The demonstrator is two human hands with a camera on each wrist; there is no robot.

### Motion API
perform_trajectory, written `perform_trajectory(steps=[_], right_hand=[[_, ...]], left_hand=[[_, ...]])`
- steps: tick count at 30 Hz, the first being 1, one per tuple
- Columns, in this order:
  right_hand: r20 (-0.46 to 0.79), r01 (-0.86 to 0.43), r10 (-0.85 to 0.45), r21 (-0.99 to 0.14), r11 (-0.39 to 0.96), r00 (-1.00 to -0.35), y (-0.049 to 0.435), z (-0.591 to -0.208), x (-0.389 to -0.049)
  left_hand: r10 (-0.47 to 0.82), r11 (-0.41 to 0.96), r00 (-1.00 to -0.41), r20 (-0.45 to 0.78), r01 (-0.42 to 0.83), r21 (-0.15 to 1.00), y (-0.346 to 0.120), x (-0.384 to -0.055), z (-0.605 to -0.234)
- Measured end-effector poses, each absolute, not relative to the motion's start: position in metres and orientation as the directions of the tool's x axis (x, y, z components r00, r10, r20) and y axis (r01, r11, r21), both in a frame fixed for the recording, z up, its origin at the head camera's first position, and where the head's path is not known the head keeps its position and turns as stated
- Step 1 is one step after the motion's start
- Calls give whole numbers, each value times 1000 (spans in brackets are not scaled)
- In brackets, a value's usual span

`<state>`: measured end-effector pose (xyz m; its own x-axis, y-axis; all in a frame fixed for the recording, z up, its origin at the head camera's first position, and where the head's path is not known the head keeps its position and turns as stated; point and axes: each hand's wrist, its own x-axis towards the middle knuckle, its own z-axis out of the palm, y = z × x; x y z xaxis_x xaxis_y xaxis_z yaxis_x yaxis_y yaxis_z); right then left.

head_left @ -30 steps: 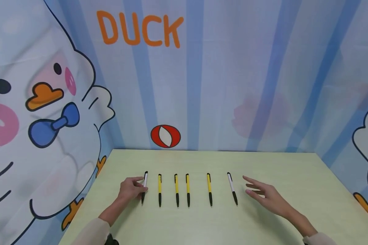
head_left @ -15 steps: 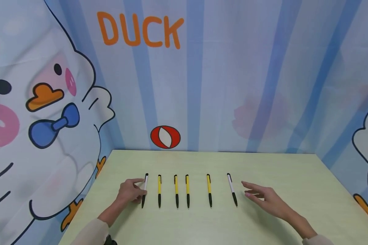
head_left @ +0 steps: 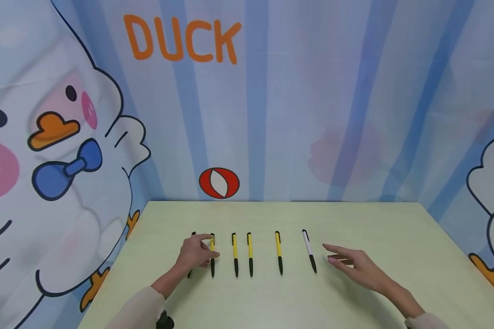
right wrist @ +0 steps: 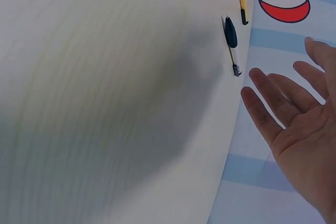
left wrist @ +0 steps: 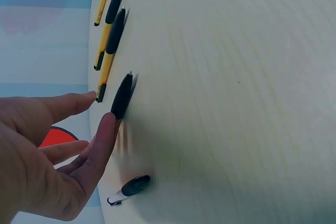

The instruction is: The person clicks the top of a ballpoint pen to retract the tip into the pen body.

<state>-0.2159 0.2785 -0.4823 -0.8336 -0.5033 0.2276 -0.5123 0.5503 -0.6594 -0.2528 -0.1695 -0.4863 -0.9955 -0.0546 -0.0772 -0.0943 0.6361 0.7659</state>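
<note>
Several pens lie apart in a row on the pale table [head_left: 247,306]. My left hand [head_left: 195,252] is over the leftmost yellow pen [head_left: 212,269], index finger near its black top and thumb across its middle; whether they touch it is unclear. In the left wrist view, the thumb [left wrist: 102,137] overlaps this pen's black grip [left wrist: 123,97]. Left of it lies a white pen [left wrist: 137,184], mostly hidden by my hand in the head view. My right hand [head_left: 360,269] hovers with loosely extended fingers, holding nothing, right of another white pen [head_left: 308,246].
Three more yellow pens, one [head_left: 235,253], a second [head_left: 250,253] close to it and a third [head_left: 279,253] farther right, lie between my hands. A striped cloth backdrop [head_left: 288,105] with duck pictures stands behind the table's back edge.
My left hand has moved right, from the leftmost white pen to the first yellow pen. That white pen was drawn slightly nearer beforehand. My right hand has stayed nearly still.
</note>
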Motion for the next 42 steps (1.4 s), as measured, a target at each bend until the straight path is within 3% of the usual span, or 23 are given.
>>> perform_trajectory(steps=[7, 11, 16, 23, 31, 42], right_hand=[[238, -505, -485, -665, 550, -841, 279, -482, -216], [274, -527, -481, -658, 538, -833, 278, -484, -216], [326, -562, -476, -639, 526, -817, 278, -482, -214], [353, -578, -471, -629, 520, -808, 274, -477, -218], [333, -564, -494, -693, 449, -803, 248, -478, -224], [329, -573, -524, -707, 415, -786, 207, -456, -225]], left_hand=[[-64, 746, -994, -87, -106, 658, -159, -265, -495], [-69, 749, -992, -104, -121, 652, -154, -265, -496], [-83, 621, -986, -145, -165, 766, -149, -261, -484], [-19, 436, -991, -134, -128, 891, -139, -254, -466], [-4, 286, -995, -99, -97, 953, -128, -228, -457], [183, 150, -982, -53, -25, 988, -93, -214, -447]])
